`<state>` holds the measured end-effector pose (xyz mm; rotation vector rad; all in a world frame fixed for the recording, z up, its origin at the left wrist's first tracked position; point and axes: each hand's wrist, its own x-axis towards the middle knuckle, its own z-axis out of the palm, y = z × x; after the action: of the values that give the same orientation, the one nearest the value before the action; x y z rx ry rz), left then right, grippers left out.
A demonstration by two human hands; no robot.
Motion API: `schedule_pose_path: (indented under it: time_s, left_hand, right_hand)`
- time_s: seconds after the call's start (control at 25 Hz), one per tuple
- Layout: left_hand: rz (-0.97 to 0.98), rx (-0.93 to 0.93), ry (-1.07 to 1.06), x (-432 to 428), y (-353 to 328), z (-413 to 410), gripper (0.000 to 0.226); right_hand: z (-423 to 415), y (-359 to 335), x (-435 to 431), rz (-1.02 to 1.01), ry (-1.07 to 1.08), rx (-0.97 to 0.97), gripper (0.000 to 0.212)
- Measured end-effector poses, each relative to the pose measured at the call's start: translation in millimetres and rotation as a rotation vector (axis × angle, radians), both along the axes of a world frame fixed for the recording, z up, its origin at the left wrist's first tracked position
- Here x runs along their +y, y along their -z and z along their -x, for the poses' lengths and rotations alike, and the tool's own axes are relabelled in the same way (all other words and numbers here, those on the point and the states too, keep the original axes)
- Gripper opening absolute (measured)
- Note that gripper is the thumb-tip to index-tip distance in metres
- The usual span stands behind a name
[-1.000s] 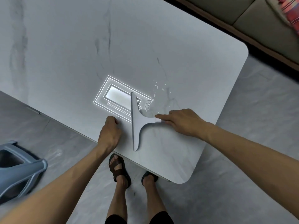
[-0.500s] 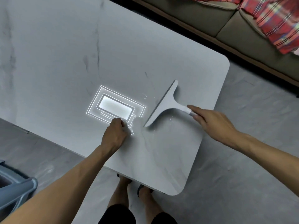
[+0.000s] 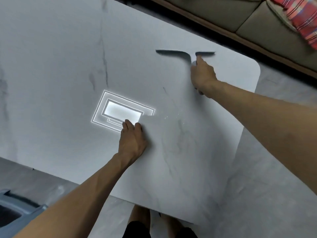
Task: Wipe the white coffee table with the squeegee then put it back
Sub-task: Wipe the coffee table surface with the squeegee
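The white coffee table (image 3: 51,48) with faint grey veins fills most of the view. My right hand (image 3: 203,76) grips the handle of the white squeegee (image 3: 173,52), whose blade lies crosswise near the table's far right corner. My left hand (image 3: 132,140) rests on the tabletop with curled fingers, holding nothing, beside a bright reflection of a ceiling lamp (image 3: 122,111). A few small water drops (image 3: 169,116) lie to the right of that reflection.
A beige sofa (image 3: 248,18) with a red plaid cloth (image 3: 303,19) runs along the far right, close to the table's edge. A blue-grey plastic stool (image 3: 15,215) stands on the grey floor at lower left. My legs show below the table's near edge.
My right hand has carried the squeegee from the near middle of the table away to the far right corner, turning its blade crosswise. My left hand stayed by the lamp reflection.
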<state>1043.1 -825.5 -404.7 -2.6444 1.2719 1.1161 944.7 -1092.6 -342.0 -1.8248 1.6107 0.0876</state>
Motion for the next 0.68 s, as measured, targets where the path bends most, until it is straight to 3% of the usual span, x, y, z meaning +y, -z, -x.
schedule_pose_path:
  time_s: [0.12, 0.28, 0.52, 0.68]
  left_hand:
    - [-0.100, -0.002, 0.042, -6, 5, -1, 0.041]
    - [-0.157, 0.034, 0.013, -14, 0, 1, 0.047]
    - [-0.149, 0.043, -0.004, -19, -12, 11, 0.052]
    - [-0.028, -0.057, 0.073, -10, -17, 17, 0.048]
  right_hand:
    - [26, 5, 36, 0.090, -0.265, 0.046, 0.047]
    - [100, 4, 89, 0.028, -0.500, 0.028, 0.051]
    - [222, -15, 109, -0.013, -0.625, 0.217, 0.052]
    - [245, -41, 81, -0.076, -0.593, 0.144, 0.051]
